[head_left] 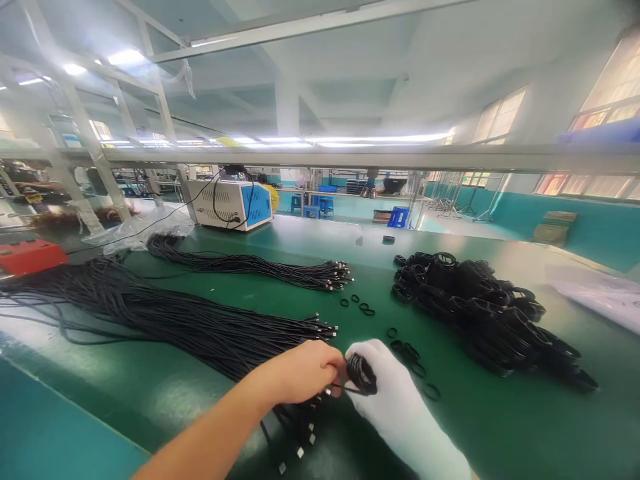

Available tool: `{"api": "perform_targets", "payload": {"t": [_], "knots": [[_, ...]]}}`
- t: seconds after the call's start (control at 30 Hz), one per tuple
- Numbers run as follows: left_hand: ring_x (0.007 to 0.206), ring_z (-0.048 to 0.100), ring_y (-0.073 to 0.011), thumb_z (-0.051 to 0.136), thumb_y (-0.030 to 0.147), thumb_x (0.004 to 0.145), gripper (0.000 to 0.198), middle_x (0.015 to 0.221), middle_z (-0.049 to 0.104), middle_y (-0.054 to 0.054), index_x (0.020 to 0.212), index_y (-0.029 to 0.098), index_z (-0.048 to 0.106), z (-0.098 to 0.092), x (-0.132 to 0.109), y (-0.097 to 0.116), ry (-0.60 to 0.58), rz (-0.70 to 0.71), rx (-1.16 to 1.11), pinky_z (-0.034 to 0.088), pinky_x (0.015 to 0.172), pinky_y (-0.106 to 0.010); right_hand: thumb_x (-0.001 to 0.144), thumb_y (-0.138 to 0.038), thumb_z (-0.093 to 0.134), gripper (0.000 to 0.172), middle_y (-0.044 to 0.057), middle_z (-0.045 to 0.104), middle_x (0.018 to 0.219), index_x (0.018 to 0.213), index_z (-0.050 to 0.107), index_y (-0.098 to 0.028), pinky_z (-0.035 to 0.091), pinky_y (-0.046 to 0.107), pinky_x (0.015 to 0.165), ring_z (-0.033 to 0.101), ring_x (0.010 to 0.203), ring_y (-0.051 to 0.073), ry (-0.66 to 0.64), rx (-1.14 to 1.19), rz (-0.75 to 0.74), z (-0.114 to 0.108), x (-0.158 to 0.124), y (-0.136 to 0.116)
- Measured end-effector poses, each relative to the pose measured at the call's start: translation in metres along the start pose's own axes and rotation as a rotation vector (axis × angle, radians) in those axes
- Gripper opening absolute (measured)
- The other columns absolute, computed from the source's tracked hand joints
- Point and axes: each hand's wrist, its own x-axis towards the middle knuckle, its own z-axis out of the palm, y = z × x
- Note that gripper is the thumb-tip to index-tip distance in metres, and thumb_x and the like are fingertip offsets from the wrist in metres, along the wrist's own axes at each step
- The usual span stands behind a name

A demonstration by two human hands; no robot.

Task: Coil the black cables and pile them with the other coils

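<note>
My bare left hand (305,370) is closed in a pinch on a black cable, right at a small coil (361,373) of that cable. My right hand (387,380), in a white glove, is wrapped around the same coil from the right. Both hands meet low in the middle of the view, above a green table (280,307). A long bundle of straight black cables (165,313) with metal plug ends runs from the left up to my hands. Some plug ends lie under my left wrist.
A second straight cable bundle (260,267) lies further back. A heap of coiled black cables (490,313) fills the right side. Small black rings (363,307) are scattered between. A white and blue machine (233,203) stands at the back, a red box (30,257) at far left.
</note>
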Motion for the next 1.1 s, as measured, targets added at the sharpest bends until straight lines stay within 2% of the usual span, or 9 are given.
{"api": "perform_targets", "payload": {"t": [0.13,0.23,0.33,0.6,0.7,0.8,0.93,1.03,1.1], "knots": [[0.056,0.053,-0.0129,0.043,0.015,0.068,0.019,0.062,0.065,0.001,0.067,0.018,0.061,0.016,-0.004,-0.008,-0.029,-0.040,-0.068,0.040,0.054,-0.023,0.052,-0.013,0.066,0.050,0.001,0.058,0.098,0.097,0.049,-0.024,0.031,0.018,0.033,0.042,0.039,0.004,-0.499,0.807,0.036,-0.009,-0.004,0.010],[0.054,0.053,-0.0099,0.049,0.016,0.069,0.016,0.069,0.064,0.000,0.082,0.016,0.058,0.016,-0.016,-0.001,0.013,0.012,-0.402,0.044,0.054,-0.022,0.061,-0.027,0.071,0.052,-0.002,0.059,0.074,0.106,0.046,-0.024,0.028,0.017,0.034,0.043,0.038,0.006,-0.527,1.141,-0.011,-0.007,-0.005,0.024],[0.058,0.055,-0.0090,0.061,0.014,0.067,0.019,0.072,0.063,0.000,0.084,0.015,0.054,0.013,-0.026,0.012,0.206,0.103,-0.750,0.045,0.058,-0.022,0.065,-0.035,0.071,0.056,-0.002,0.059,0.064,0.112,0.043,-0.024,0.030,0.017,0.037,0.046,0.041,0.007,-0.537,1.196,-0.042,-0.001,-0.005,0.030],[0.063,0.059,-0.0123,0.066,0.015,0.068,0.017,0.066,0.063,0.001,0.076,0.015,0.051,0.025,-0.012,0.028,0.363,0.123,-0.848,0.047,0.065,-0.026,0.066,-0.033,0.071,0.065,0.002,0.064,0.070,0.123,0.040,-0.023,0.033,0.017,0.039,0.052,0.042,0.009,-0.550,1.174,-0.037,0.007,-0.005,0.029],[0.080,0.061,-0.0163,0.061,0.015,0.072,0.017,0.087,0.066,-0.003,0.088,0.017,0.055,0.021,-0.014,0.030,0.475,0.162,-0.712,0.047,0.074,-0.029,0.067,-0.028,0.069,0.070,0.003,0.063,0.074,0.130,0.037,-0.024,0.035,0.019,0.042,0.053,0.046,0.010,-0.504,1.192,-0.038,0.004,-0.003,0.028],[0.096,0.055,-0.0185,0.055,0.014,0.075,0.033,0.104,0.062,-0.003,0.105,0.024,0.061,0.012,-0.024,0.038,0.573,0.219,-0.332,0.043,0.086,-0.031,0.067,-0.029,0.067,0.070,0.004,0.062,0.075,0.130,0.038,-0.020,0.034,0.019,0.042,0.053,0.047,0.009,-0.537,1.199,0.008,0.001,-0.002,0.026],[0.092,0.053,-0.0192,0.058,0.017,0.074,0.040,0.097,0.063,-0.001,0.111,0.032,0.064,-0.003,-0.027,0.044,0.325,0.287,-0.025,0.041,0.085,-0.032,0.069,-0.042,0.062,0.054,0.005,0.061,0.066,0.114,0.049,-0.015,0.035,0.020,0.038,0.052,0.040,0.011,-0.688,1.221,0.092,0.001,-0.004,0.027],[0.072,0.055,-0.0147,0.066,0.021,0.069,0.033,0.082,0.062,0.001,0.102,0.026,0.068,-0.010,-0.015,0.039,0.138,0.262,-0.163,0.044,0.067,-0.026,0.071,-0.052,0.058,0.052,0.009,0.063,0.077,0.106,0.053,-0.013,0.043,0.024,0.042,0.057,0.050,0.014,-0.707,1.234,0.148,0.003,-0.004,0.026],[0.060,0.053,-0.0116,0.070,0.023,0.064,0.032,0.069,0.057,0.003,0.096,0.019,0.066,-0.010,-0.004,0.032,0.136,0.182,-0.329,0.044,0.056,-0.023,0.074,-0.054,0.056,0.052,0.012,0.061,0.093,0.105,0.054,-0.013,0.050,0.029,0.054,0.060,0.068,0.017,-0.597,1.198,0.140,0.004,-0.001,0.022]]}}
